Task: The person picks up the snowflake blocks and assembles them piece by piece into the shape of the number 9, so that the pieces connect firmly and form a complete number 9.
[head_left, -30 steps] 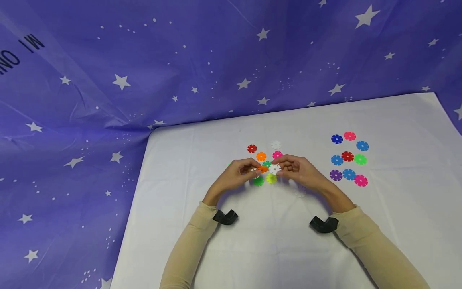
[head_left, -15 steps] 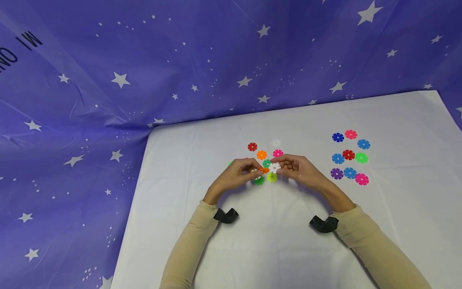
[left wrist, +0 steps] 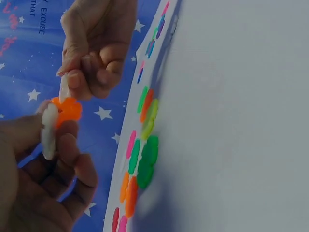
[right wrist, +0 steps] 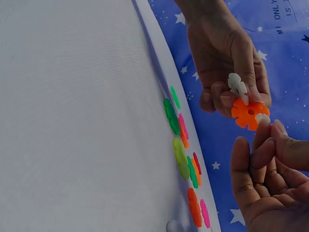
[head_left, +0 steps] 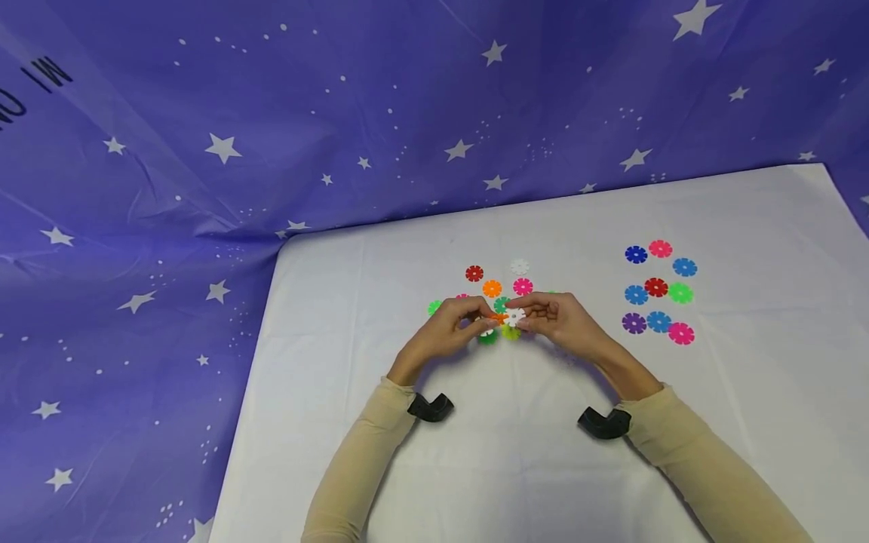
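Left hand (head_left: 444, 332): fingertips pinching a small assembly, an orange disc (right wrist: 247, 113) with a white disc (right wrist: 236, 84) already slotted onto its rim; seen plainly in the right wrist view.
Right hand (head_left: 563, 320): thumb and forefinger closed on a second white disc (head_left: 514, 317), held edge-on and meeting the orange disc's rim; remaining fingers loosely curled.
Position of the joined pieces: raised just above the white table (head_left: 747, 422), between the two hands, over the middle cluster of loose discs.

Handling note, as a judgement: best joined by lining one notch of the white disc squarely against a free notch of the orange one, the two planes crossed, then pressing straight in. Grip close to the rim so the thin plastic does not twist; steady the orange disc so the piece already fitted stays seated.

Count, head view:
- Right group (head_left: 657, 288): nine discs; three light blue, two pink, one dark blue, one red, one green, one purple.
- Middle cluster (head_left: 492, 289): about nine visible; red, white, orange, pink, several greens and a yellow-green, some partly hidden under the hands, so the total is uncertain.
- In hand: three discs; one orange, two white.
- Backdrop: one purple star-printed cloth (head_left: 204, 151).
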### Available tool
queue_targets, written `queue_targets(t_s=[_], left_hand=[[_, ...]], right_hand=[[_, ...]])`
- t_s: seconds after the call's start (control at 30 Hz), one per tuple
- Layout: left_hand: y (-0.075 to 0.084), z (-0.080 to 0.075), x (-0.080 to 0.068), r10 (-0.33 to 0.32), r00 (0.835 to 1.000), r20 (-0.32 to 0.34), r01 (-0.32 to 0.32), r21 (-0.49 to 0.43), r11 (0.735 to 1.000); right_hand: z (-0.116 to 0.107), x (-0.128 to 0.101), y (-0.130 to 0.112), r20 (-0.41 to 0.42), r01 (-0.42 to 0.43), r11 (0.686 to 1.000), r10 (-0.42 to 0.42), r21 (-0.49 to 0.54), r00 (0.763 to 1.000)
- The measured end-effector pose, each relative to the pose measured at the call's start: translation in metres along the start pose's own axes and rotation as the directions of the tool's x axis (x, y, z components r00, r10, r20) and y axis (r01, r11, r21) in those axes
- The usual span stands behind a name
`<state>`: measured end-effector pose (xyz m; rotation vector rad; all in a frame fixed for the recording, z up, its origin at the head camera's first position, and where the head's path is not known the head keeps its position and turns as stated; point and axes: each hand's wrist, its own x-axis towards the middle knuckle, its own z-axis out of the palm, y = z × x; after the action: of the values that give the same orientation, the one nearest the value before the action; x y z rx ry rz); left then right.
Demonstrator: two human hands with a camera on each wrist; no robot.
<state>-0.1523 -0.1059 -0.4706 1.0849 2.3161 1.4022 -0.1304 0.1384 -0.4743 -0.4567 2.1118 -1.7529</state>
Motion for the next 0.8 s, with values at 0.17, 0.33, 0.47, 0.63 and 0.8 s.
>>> queue_targets(t_s=[0.17,0.33,0.47,0.63,0.8], left_hand=[[0.002,-0.001,0.0,-0.008,1.0,0.01,0.008,0.045,0.999],[0.002,-0.012,-0.003,-0.057,0.998,0.002,0.056,0.093,0.994],[-0.001,-0.022,-0.007,-0.084,0.996,-0.026,0.086,0.098,0.991],[0.001,-0.025,-0.008,-0.109,0.993,-0.036,0.112,0.087,0.99],[0.001,-0.023,-0.007,-0.123,0.992,-0.027,0.124,0.052,0.991]], right_hand=[[0.001,0.001,0.001,0.015,0.011,1.0,-0.011,-0.007,1.0],[-0.003,0.004,0.009,0.035,0.092,0.988,-0.088,-0.123,0.995],[0.0,0.007,0.017,0.01,0.123,0.949,-0.126,-0.291,0.992],[0.005,0.01,0.028,0.039,0.177,0.915,-0.175,-0.362,0.984],[0.006,0.011,0.033,0.054,0.189,0.876,-0.184,-0.443,0.981]])
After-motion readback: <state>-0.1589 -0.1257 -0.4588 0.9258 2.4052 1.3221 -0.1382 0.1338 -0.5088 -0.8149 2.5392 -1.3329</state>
